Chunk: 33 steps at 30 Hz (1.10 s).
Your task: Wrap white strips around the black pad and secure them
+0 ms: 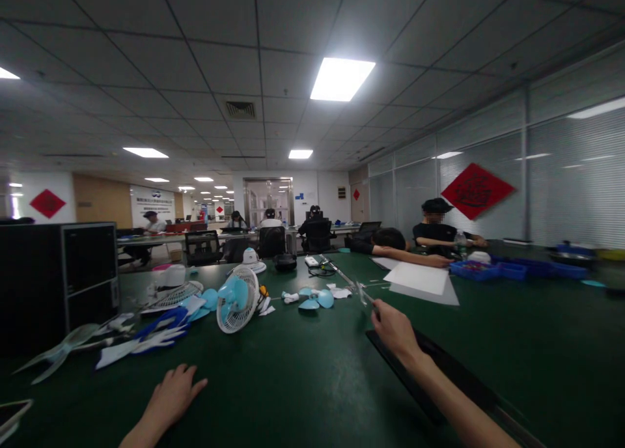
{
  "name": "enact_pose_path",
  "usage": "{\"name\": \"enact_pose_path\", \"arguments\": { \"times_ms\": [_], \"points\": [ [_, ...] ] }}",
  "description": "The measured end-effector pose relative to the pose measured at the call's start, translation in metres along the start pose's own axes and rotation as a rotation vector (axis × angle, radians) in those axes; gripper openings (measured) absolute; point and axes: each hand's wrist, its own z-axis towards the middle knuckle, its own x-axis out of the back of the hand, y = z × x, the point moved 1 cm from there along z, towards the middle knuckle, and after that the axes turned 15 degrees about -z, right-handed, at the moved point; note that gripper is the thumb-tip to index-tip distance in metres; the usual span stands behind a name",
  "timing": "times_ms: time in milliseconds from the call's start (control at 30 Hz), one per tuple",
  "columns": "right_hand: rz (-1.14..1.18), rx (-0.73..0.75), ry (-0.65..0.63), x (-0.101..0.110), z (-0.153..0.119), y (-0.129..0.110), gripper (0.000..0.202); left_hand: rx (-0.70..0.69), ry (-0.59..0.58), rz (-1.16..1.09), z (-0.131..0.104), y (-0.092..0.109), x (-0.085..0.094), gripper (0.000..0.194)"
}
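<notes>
- Silvery rod (340, 273) right of the fan (238, 301): your right hand (396, 331) pinches its end.
- Your left hand (174, 394): empty, nearside of the fan.
- Swinging the rod left could topple the fan.

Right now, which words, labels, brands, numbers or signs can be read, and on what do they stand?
No text is clear enough to quote.
Right red diamond, on the glass partition: dark characters, blurred.
Left red diamond: blurred.
White wall sign: logo and text lines, too small.
Small red diamond on the door: too small.
</notes>
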Motion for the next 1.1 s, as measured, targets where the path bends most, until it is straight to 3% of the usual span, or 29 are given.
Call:
{"name": "enact_pose_path", "arguments": {
  "times_ms": [100,267,433,567,700,833,933,1100],
  "points": [
    [-0.142,0.1,-0.108,-0.022,0.008,-0.018,0.026,0.004,0.003,0.003,-0.001,0.002,0.001,0.064],
    [-0.171,0.177,-0.23,-0.055,-0.002,-0.044,0.028,0.019,-0.032,0.006,-0.005,0.006,0.006,0.066],
    [-0.171,0.204,-0.279,-0.064,-0.009,-0.045,0.018,0.015,-0.052,0.005,-0.009,0.011,0.009,0.066],
    [-0.159,0.159,-0.236,-0.046,-0.008,-0.014,0.028,0.025,-0.053,-0.002,-0.013,0.015,0.012,0.065],
    [-0.206,0.015,-0.195,-0.027,-0.017,0.043,0.023,0.034,-0.043,-0.011,-0.013,0.015,0.012,0.063],
    [-0.25,-0.165,-0.221,-0.026,-0.034,0.094,0.021,0.027,-0.022,-0.023,-0.008,0.01,0.01,0.063],
    [-0.216,-0.216,-0.256,-0.03,-0.04,0.11,0.019,0.029,-0.037,0.003,-0.006,0.008,0.008,0.064],
    [-0.171,-0.263,-0.342,-0.03,-0.037,0.112,0.019,0.037,-0.074,0.031,-0.009,0.012,0.012,0.066]
  ]
}}
